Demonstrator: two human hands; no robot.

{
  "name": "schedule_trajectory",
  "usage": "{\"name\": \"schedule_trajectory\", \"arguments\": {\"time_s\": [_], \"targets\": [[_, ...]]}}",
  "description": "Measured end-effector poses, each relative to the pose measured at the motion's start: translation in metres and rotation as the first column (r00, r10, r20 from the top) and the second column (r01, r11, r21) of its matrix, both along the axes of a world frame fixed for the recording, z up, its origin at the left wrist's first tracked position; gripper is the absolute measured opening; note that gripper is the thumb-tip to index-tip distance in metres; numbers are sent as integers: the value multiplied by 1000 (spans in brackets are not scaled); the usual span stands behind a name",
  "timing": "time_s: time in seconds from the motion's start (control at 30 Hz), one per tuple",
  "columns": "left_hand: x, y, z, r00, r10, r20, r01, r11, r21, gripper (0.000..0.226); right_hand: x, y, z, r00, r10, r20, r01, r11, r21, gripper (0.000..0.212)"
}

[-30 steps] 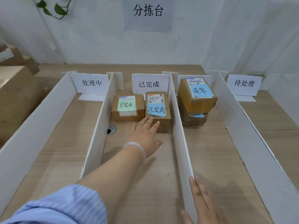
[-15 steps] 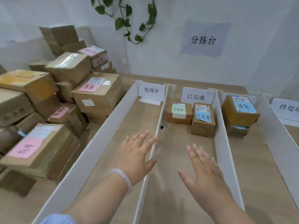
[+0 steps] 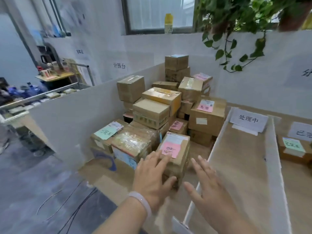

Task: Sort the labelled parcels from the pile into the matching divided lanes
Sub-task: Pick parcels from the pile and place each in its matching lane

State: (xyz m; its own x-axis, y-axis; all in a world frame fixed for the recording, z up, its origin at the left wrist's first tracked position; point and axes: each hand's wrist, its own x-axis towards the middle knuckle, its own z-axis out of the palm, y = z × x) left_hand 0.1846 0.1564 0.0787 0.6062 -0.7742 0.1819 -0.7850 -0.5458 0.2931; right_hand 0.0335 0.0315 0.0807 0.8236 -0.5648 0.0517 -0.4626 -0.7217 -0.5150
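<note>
A white partition wall [image 3: 76,124] closed off the left side. Behind it stood a cart [image 3: 55,78] of blurred clutter, and cables [image 3: 76,200] ran over the grey floor. A trailing plant [image 3: 236,22] hung at upper right. The pile of parcels [image 3: 160,105] stood stacked between that wall and the first divider [image 3: 217,144]. A tape-wrapped parcel [image 3: 133,144] sat just left of the pink-labelled parcel [image 3: 175,154] at the pile's near edge.

Right of the divider ran the lane signed 处理中 [image 3: 248,122]. The next lane held a green-labelled parcel [image 3: 293,149].

Our left hand [image 3: 152,179] hovered with its fingers straight over the pink-labelled parcel's near top edge and its thumb by the front face. Blur hid whether it touched. Our right hand [image 3: 207,188], fingers spread and holding nothing, hung just right of the parcel, apart from the left.
</note>
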Motion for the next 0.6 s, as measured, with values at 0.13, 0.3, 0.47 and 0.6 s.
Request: {"name": "schedule_trajectory", "arguments": {"time_s": [0.13,0.3,0.47,0.6], "targets": [[47,50,-5,997,76,-1,-76,997,17,73,49,41,5,997,65,-51,-64,998,14,92],[90,61,9,989,127,-71,-127,992,7,70,93,54,18,996,31,-84,-25,997,77,71],[142,37,19,988,96,-123,-101,994,-30,68,149,31,18,1000,-12,24,9,989,145,71],[177,7,27,982,65,-176,-81,993,-90,67,194,4,18,973,-133,189,84,965,247,69]]}}
